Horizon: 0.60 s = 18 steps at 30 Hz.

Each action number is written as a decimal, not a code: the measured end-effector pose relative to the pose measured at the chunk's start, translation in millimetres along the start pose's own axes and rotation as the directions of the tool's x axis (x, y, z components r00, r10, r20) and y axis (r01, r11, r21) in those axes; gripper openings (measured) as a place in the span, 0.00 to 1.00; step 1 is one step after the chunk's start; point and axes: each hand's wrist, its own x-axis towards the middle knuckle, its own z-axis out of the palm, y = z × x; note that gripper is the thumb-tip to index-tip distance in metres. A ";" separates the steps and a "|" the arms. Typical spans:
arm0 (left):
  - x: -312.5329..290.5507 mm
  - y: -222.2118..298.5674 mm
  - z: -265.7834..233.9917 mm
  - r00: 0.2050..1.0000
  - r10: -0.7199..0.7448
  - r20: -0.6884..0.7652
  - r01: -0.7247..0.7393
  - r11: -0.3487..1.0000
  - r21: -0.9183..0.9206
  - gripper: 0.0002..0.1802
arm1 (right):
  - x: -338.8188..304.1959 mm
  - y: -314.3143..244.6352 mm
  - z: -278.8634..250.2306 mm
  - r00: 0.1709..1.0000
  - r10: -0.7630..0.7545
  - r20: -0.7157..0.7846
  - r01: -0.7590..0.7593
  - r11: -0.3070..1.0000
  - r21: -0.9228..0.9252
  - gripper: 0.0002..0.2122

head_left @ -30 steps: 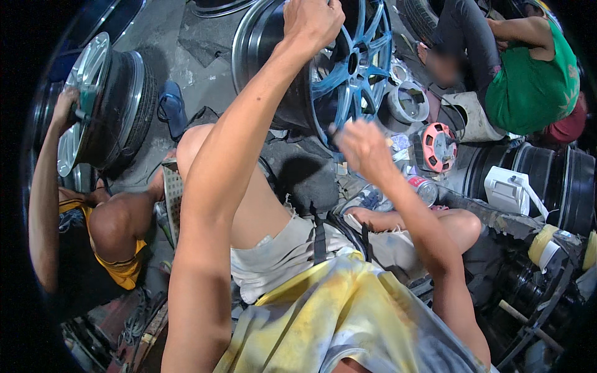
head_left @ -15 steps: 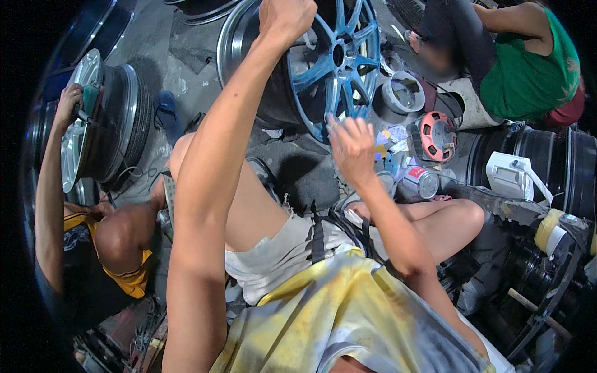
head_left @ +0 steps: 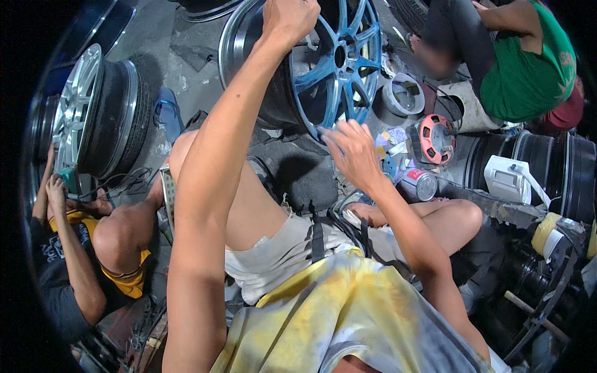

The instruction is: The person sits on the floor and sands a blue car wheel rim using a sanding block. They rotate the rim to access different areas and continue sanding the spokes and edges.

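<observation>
Around you is a grey concrete floor (head_left: 186, 74), stained and littered. To your left a tyre-mounted silver wheel (head_left: 93, 115) stands upright, with a blue sandal (head_left: 166, 115) just beside it. To your right lie a white bucket (head_left: 404, 94), an orange cable reel (head_left: 437, 138), a metal can (head_left: 418, 184) and dark stacked rims (head_left: 553, 168). Lighting is dim and uneven; the picture's rim falls into shadow.

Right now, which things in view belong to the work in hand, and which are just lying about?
In use:
- blue spoked wheel rim, upright
- left hand, gripping its top edge
- right hand, at its lower rim

Lying about:
- silver wheel, worked on by another person
- orange cable reel
- small can
- tape roll
- white canister
</observation>
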 end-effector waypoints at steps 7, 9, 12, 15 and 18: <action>-0.7 -6.8 2.5 0.992 0.108 -0.064 -0.104 0.993 0.055 0.12 | 2.5 -11.6 3.6 0.930 0.349 0.114 -0.367 0.877 0.311 0.09; 1.0 10.0 1.6 0.999 -0.002 0.038 0.002 1.000 -0.002 0.13 | 10.9 -3.4 12.7 0.950 0.307 0.056 -0.311 0.925 0.220 0.10; 0.4 11.4 -2.7 0.998 0.070 0.006 -0.070 0.997 -0.032 0.13 | 10.8 -3.4 10.1 0.943 0.327 0.066 -0.333 0.904 0.267 0.10; -7.2 17.8 -8.4 0.998 0.051 0.023 -0.049 0.996 -0.068 0.13 | 3.6 -8.5 4.9 0.930 0.364 0.054 -0.360 0.872 0.332 0.10; -4.7 20.0 -6.0 0.998 0.050 -0.024 -0.051 0.997 -0.050 0.13 | 11.4 -4.5 9.5 0.933 0.354 0.058 -0.357 0.897 0.263 0.10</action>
